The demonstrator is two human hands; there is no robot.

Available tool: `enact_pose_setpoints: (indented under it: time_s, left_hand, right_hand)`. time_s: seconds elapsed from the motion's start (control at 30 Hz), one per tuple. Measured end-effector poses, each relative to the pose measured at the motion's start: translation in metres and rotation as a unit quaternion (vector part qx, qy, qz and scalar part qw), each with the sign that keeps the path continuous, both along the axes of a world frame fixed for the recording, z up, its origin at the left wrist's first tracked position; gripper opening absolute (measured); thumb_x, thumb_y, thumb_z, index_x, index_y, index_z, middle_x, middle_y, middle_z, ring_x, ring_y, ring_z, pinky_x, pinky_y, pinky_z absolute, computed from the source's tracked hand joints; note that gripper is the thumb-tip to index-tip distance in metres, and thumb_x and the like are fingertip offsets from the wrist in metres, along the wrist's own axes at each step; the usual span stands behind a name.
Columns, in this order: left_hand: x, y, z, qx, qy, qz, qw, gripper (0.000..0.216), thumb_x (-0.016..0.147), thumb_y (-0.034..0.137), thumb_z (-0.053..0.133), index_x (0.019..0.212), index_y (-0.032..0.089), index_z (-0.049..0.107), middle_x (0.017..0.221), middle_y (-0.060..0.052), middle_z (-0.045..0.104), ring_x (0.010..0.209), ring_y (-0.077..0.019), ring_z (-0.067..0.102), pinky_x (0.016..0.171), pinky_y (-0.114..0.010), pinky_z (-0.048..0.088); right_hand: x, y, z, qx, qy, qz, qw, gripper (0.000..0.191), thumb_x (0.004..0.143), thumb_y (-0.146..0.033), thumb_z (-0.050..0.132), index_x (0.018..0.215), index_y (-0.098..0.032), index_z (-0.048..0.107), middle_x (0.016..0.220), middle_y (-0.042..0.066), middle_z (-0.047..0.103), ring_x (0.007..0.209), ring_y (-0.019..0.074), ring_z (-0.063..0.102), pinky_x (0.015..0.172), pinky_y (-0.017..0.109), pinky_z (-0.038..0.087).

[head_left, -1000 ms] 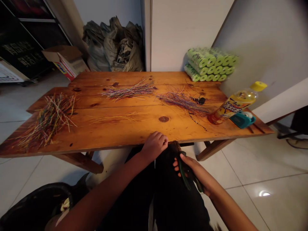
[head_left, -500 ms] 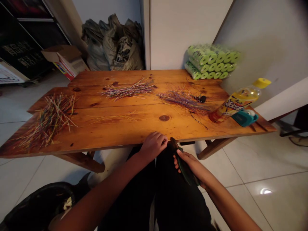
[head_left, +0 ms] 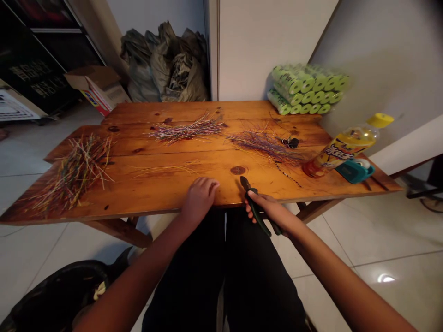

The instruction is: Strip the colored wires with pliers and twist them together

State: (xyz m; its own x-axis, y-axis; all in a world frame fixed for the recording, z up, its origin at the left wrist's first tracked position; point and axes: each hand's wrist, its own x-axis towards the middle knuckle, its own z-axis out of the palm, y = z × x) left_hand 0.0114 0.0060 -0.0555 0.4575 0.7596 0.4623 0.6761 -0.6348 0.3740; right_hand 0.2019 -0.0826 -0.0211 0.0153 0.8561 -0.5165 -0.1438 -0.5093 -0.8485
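Note:
My left hand (head_left: 200, 196) is over the table's front edge with its fingers curled together. Whatever they pinch, if anything, is too small to make out. Dark-green-handled pliers (head_left: 258, 212) sit in my right hand (head_left: 265, 207), their dark jaws pointing up and away over the tabletop. Beyond my left hand lie a few loose yellow wires (head_left: 166, 169). A bundle of purplish wires (head_left: 266, 146) is spread out past the pliers, with a black-and-white beaded strand (head_left: 287, 174) beside it.
Another wire bundle (head_left: 187, 130) lies at the back of the wooden table (head_left: 214, 159), and a bigger colourful wire pile (head_left: 79, 168) at its left. To the right stand a drink bottle (head_left: 342, 150), a teal tape dispenser (head_left: 355, 171) and packed green rolls (head_left: 308, 90). A black bin (head_left: 51, 295) is below left.
Both hands have moved forward from over my lap to the table edge. My left hand has drawn away leftward from the pliers; the thin wire between them no longer shows.

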Motion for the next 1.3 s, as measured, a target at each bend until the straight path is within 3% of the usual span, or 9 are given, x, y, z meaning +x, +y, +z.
enact_pose_setpoints:
  time_s: [0.1,0.2,0.3,0.4,0.57,0.73,0.83,0.97,1.3]
  left_hand:
    - [-0.011,0.016,0.002,0.01,0.021,0.031,0.999,0.014,0.085,0.023,0.048,0.085,0.019,0.061,0.087,-0.004,0.068,0.082,-0.0181,0.06,0.078,-0.031,0.045]
    - [-0.022,0.021,0.002,0.01,0.053,0.038,0.998,0.022,0.087,0.022,0.044,0.098,0.017,0.062,0.098,-0.006,0.069,0.09,-0.0192,0.061,0.085,-0.033,0.044]
    - [-0.03,0.017,0.001,0.019,0.061,0.048,0.997,0.027,0.088,0.023,0.041,0.104,0.016,0.061,0.103,-0.006,0.067,0.096,-0.0197,0.059,0.089,-0.033,0.043]
    - [-0.025,0.014,0.003,0.026,0.052,0.033,0.998,0.028,0.088,0.025,0.041,0.104,0.016,0.061,0.103,-0.005,0.067,0.096,-0.0189,0.058,0.089,-0.033,0.042]
    - [0.025,0.034,0.018,0.016,0.075,-0.041,0.996,0.024,0.087,0.024,0.044,0.101,0.019,0.063,0.1,-0.004,0.067,0.096,-0.0178,0.056,0.088,-0.031,0.041]
    - [0.096,0.073,0.03,-0.009,0.193,-0.096,0.976,0.022,0.082,0.022,0.049,0.096,0.016,0.065,0.099,-0.009,0.066,0.099,-0.0219,0.055,0.086,-0.032,0.041]
    - [0.123,0.086,0.03,-0.028,0.225,-0.109,0.968,0.017,0.077,0.017,0.055,0.086,0.012,0.068,0.089,-0.014,0.067,0.09,-0.0237,0.059,0.078,-0.032,0.044]
    - [0.136,0.089,0.029,-0.052,0.257,-0.11,0.959,0.018,0.074,0.01,0.053,0.082,0.01,0.069,0.081,-0.016,0.068,0.08,-0.0245,0.063,0.07,-0.032,0.045]
    - [0.153,0.08,0.019,-0.063,0.245,-0.117,0.96,0.025,0.081,0.021,0.045,0.092,0.017,0.068,0.091,-0.011,0.068,0.087,-0.021,0.061,0.072,-0.029,0.046]
  right_hand:
    - [-0.009,0.013,0.006,-0.068,0.079,0.029,0.994,0.033,0.079,-0.044,0.055,0.08,-0.012,0.063,0.079,0.008,0.066,0.063,0.0126,0.061,0.054,0.021,0.05]
    - [-0.018,0.011,0.007,-0.134,0.207,0.073,0.966,0.037,0.08,-0.042,0.055,0.093,-0.008,0.063,0.099,0.012,0.066,0.079,0.0141,0.062,0.066,0.023,0.052]
    - [-0.024,-0.002,0.004,-0.143,0.283,0.107,0.942,0.033,0.081,-0.036,0.056,0.097,-0.007,0.062,0.1,0.011,0.065,0.085,0.0146,0.062,0.071,0.025,0.051]
    - [-0.026,-0.02,-0.002,-0.129,0.275,0.112,0.946,0.026,0.079,-0.029,0.06,0.096,-0.01,0.062,0.097,0.011,0.066,0.082,0.0145,0.062,0.07,0.026,0.05]
    - [-0.024,-0.06,-0.017,-0.115,0.297,0.077,0.945,0.025,0.078,-0.026,0.061,0.097,-0.01,0.062,0.093,0.011,0.066,0.079,0.015,0.062,0.068,0.028,0.048]
    - [-0.025,-0.097,-0.03,-0.155,0.355,-0.065,0.919,0.023,0.081,-0.028,0.057,0.094,-0.011,0.065,0.087,0.007,0.067,0.078,0.014,0.061,0.073,0.027,0.046]
    - [-0.024,-0.109,-0.034,-0.153,0.4,-0.119,0.896,0.029,0.083,-0.033,0.051,0.094,-0.011,0.066,0.086,0.007,0.067,0.08,0.0147,0.06,0.074,0.026,0.045]
    - [-0.022,-0.11,-0.037,-0.133,0.41,-0.118,0.894,0.029,0.083,-0.031,0.05,0.093,-0.009,0.066,0.087,0.008,0.066,0.079,0.0156,0.059,0.07,0.027,0.044]
    - [-0.025,-0.102,-0.041,-0.148,0.367,-0.108,0.912,0.028,0.08,-0.032,0.055,0.092,-0.009,0.066,0.086,0.009,0.066,0.08,0.0168,0.06,0.072,0.028,0.044]
